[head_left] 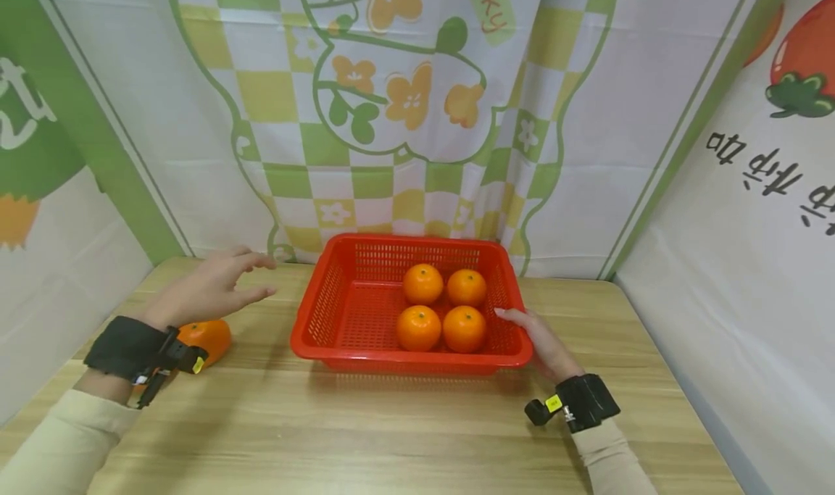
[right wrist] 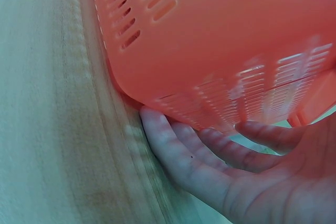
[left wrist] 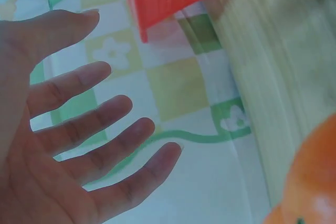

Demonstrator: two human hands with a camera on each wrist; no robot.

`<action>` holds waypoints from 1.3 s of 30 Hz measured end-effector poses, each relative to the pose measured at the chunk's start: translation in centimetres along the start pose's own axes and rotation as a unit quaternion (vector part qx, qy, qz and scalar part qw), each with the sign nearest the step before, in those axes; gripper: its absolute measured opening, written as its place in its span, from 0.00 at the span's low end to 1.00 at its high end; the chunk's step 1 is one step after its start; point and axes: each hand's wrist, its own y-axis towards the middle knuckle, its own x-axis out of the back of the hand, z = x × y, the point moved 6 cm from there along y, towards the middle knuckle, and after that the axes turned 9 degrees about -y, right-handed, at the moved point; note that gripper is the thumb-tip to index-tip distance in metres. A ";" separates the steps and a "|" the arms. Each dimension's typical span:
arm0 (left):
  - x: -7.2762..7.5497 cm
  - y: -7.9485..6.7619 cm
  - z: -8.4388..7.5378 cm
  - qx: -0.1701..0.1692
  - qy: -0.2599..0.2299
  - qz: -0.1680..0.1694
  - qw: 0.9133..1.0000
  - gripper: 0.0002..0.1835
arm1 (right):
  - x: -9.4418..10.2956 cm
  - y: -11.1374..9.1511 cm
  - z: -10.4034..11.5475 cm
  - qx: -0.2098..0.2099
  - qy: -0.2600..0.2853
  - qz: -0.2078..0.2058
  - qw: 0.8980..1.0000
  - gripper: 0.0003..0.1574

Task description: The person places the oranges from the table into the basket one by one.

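A red plastic basket [head_left: 365, 356] with slotted walls stands on the wooden table, and several oranges [head_left: 419, 328] sit in its right half. My right hand [head_left: 544, 343] holds the basket's right side, thumb over the rim. In the right wrist view, the fingers [right wrist: 178, 156] lie against the outer wall, low down near the table. My left hand [head_left: 212, 285] hovers left of the basket with nothing in it, fingers apart and loosely bent. Below the left wrist an orange [head_left: 218, 339] rests on the table, partly hidden by the wrist strap; it also shows in the left wrist view [left wrist: 315, 177].
A patterned cloth [head_left: 274, 118] hangs right behind the basket, along the back of the table [head_left: 365, 437]. More printed cloth walls [head_left: 737, 212] close off the left and right sides. Both wrists wear black straps with small cameras.
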 end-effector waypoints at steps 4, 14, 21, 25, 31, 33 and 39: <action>-0.2 -0.7 0.7 0.013 0.005 0.016 1.000 0.24 | 0.0 0.0 -0.1 0.002 0.000 0.000 1.000 0.40; -0.9 -3.6 2.9 0.062 0.003 0.037 0.997 0.30 | -0.3 0.1 -0.4 0.004 0.000 0.007 1.000 0.38; -1.0 -5.3 4.0 0.064 0.021 0.034 0.997 0.33 | -0.3 0.1 -0.2 0.008 0.006 0.006 1.000 0.39; -1.1 -6.0 4.7 0.064 0.029 0.032 0.997 0.32 | -0.3 0.2 -0.1 0.012 0.012 0.009 1.000 0.39; -1.5 -7.0 5.7 0.082 0.023 0.043 0.995 0.33 | -0.3 0.2 0.0 0.013 0.010 0.009 1.000 0.39; -1.7 -7.3 5.9 0.093 0.016 0.046 0.994 0.35 | -0.3 0.2 0.1 0.012 0.009 0.009 1.000 0.39; -2.2 -7.9 6.1 0.106 0.013 0.060 0.992 0.38 | -0.2 0.2 0.0 0.011 0.004 0.008 1.000 0.39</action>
